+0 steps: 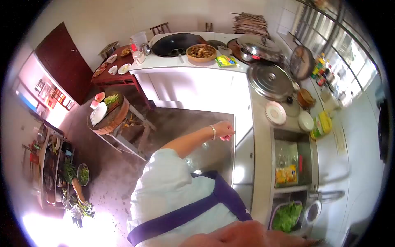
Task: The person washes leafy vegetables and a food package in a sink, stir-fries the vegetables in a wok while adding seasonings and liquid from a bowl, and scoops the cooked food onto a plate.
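My left hand (224,130), with a bracelet at its wrist, reaches out over the floor beside the white counter front. Its fingers are curled inward and nothing shows in them. Blurred bare skin of my right arm crosses the bottom edge toward the sink side; I cannot make out the fingers of that hand or anything held. Near that arm, leafy greens (286,217) fill a basket in the lower sink, with a small bowl (313,211) beside it. The upper sink (307,162) holds a yellow packet (286,174) and clear plastic.
On the counter stand a black wok (175,43), a basket of brown food (201,52), a large lidded pan (270,80) and a plate (275,113). A round chopping block (117,120) on a wooden stand, a red table (108,76) and a shelf (46,173) stand to the left.
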`<state>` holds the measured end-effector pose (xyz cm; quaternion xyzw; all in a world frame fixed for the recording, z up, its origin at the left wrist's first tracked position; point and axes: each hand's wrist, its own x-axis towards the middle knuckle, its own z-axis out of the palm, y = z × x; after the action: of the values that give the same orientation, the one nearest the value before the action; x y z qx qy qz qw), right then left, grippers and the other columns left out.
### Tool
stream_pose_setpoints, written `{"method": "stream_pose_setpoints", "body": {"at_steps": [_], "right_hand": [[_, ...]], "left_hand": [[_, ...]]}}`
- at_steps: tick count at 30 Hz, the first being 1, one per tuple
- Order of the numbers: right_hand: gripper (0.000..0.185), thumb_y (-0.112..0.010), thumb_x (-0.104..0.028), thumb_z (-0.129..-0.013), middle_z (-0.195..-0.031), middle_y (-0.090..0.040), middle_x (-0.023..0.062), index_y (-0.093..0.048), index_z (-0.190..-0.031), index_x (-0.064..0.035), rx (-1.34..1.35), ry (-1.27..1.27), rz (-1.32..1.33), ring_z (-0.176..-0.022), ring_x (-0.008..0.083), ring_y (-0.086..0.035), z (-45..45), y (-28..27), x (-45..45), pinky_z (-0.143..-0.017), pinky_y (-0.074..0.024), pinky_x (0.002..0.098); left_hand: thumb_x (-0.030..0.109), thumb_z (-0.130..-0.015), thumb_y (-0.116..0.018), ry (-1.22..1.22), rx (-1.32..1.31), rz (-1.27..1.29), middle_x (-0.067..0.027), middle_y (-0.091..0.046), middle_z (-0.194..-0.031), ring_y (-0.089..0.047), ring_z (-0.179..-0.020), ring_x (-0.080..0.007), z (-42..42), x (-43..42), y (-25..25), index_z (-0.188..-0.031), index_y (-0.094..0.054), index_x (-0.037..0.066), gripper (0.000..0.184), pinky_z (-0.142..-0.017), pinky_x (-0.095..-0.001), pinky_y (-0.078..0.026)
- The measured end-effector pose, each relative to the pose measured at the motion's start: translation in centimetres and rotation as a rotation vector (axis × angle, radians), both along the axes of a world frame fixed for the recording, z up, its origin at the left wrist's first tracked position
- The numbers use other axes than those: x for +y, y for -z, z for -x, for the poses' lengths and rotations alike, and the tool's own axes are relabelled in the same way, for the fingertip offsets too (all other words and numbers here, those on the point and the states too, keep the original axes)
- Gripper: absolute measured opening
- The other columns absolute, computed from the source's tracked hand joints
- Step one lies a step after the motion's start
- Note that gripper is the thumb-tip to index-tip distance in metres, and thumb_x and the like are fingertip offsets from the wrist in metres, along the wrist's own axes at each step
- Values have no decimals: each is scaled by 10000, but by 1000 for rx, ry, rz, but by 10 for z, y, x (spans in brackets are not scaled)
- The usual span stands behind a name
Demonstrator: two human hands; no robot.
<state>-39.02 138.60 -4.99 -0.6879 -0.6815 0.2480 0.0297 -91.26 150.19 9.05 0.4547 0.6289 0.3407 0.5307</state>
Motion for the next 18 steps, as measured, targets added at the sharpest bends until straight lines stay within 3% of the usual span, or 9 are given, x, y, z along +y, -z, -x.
{"method": "stream_pose_setpoints", "body": {"at_steps": [11,18], "right_hand": [[254,-672,-239,-703,-719,-614,158,-568,-828,-45,7,-120,32,-695,350,-600,200,-5,165,-651,-474,445],[254,-672,-238,-701,-717,-613,156,-568,-828,-44,36,-162,45,-690,345,-600,256,8,278,-647,-475,441]], "left_hand": [[265,-801,-564,79,136,-154,-59,-612,-605,-572,-518,-122,145,147,-40,-663,-594,27,277,-492,-256,-482],[219,-773,-602,43,235,-154,-68,-643,-695,-661,-630,-151,212,273,-38,-806,-605,26,195,-531,-266,-519]]}}
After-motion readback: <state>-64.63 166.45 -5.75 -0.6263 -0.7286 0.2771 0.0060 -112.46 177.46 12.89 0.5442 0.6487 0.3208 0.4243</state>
